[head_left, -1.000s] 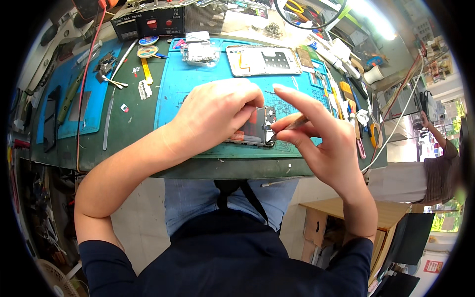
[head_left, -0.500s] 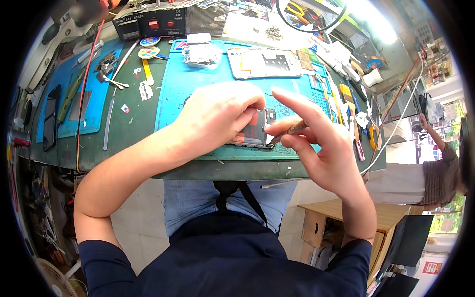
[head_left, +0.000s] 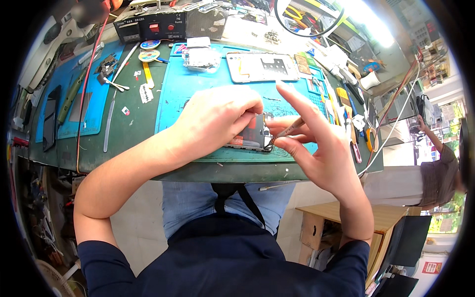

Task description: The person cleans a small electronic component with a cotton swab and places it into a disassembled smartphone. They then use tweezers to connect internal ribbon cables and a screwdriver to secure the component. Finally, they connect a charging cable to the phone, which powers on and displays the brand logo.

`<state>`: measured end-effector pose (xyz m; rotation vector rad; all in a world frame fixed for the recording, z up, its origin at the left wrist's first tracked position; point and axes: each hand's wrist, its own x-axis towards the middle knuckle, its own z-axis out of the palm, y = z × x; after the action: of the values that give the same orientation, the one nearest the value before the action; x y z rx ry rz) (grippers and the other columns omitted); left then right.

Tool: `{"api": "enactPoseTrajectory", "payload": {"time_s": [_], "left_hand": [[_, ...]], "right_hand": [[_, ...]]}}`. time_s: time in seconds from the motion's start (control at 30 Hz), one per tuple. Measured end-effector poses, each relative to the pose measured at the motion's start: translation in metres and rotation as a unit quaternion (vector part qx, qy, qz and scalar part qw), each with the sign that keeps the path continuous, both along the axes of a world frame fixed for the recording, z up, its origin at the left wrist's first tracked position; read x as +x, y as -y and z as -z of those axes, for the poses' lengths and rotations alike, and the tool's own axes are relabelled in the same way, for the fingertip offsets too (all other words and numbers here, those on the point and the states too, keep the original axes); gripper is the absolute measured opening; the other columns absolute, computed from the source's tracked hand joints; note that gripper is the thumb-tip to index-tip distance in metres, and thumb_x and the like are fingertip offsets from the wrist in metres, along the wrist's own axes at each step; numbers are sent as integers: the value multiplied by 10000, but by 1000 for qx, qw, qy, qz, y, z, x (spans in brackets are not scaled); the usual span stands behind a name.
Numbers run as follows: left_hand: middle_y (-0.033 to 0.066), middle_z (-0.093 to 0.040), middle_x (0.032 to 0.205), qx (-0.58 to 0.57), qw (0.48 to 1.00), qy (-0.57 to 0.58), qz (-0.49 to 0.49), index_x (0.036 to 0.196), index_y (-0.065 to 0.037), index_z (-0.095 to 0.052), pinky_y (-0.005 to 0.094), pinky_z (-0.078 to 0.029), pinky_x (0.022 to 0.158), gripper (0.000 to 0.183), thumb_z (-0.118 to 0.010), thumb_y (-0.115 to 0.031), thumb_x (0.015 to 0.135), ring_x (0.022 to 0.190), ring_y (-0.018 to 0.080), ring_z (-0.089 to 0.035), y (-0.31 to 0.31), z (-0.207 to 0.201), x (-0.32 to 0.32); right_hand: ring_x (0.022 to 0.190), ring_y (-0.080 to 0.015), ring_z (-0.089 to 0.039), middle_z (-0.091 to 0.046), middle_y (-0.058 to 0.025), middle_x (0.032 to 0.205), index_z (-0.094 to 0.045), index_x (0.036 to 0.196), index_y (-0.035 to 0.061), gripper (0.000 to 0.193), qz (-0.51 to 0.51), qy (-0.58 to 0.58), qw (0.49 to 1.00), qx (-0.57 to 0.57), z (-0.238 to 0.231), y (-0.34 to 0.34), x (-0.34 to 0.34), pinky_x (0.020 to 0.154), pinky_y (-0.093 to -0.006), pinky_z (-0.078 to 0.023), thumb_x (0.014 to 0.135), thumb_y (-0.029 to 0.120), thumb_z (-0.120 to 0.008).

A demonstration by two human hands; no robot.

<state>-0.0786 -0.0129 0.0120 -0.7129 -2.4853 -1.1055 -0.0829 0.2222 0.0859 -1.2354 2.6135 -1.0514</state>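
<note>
An opened phone (head_left: 253, 137) lies on the blue work mat (head_left: 170, 99), its dark inside facing up. My left hand (head_left: 215, 116) is over the phone's left part with its fingers curled in; what they pinch, if anything, is hidden. My right hand (head_left: 324, 141) grips a slim, pen-like brownish tool (head_left: 293, 127) between thumb and fingers, the index finger stretched out away from it. The tool's lower end is close to the phone's right end; whether it touches cannot be made out.
Beyond my hands lie a white phone housing (head_left: 239, 74) and a clear plastic-wrapped pack (head_left: 202, 60). A black boxy device (head_left: 153, 25) stands at the back left. Tweezers (head_left: 109, 123) and a razor blade (head_left: 146, 93) are on the left. Several tools line the right side, and a person (head_left: 438, 168) is further right.
My right thumb and fingers have shifted slightly around the tool, which stays near the phone's right end. My left hand holds nearly the same place. The whole view has moved a little.
</note>
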Motion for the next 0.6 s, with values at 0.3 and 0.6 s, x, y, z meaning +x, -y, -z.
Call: {"api": "enactPoseTrajectory", "payload": {"time_s": [0.3, 0.6], "left_hand": [[64, -730, 843, 40, 998, 30, 34, 1085, -32, -702, 313, -583, 627, 119, -698, -46, 968, 711, 174, -727, 1, -7, -1], [58, -765, 946, 207, 953, 206, 75, 1140, 12, -712, 268, -608, 767, 183, -745, -3, 960, 857, 110, -735, -4, -20, 3]], "right_hand": [[1022, -188, -778, -808, -119, 1059, -460, 1580, 27, 680, 13, 6, 1000, -13, -4, -6, -5, 980, -326, -559, 954, -37, -717], [1031, -212, -770, -788, -178, 1101, -353, 1604, 3, 674, 58, 24, 975, -215, 5, -8, -13, 950, -333, -585, 1017, 7, -684]]}}
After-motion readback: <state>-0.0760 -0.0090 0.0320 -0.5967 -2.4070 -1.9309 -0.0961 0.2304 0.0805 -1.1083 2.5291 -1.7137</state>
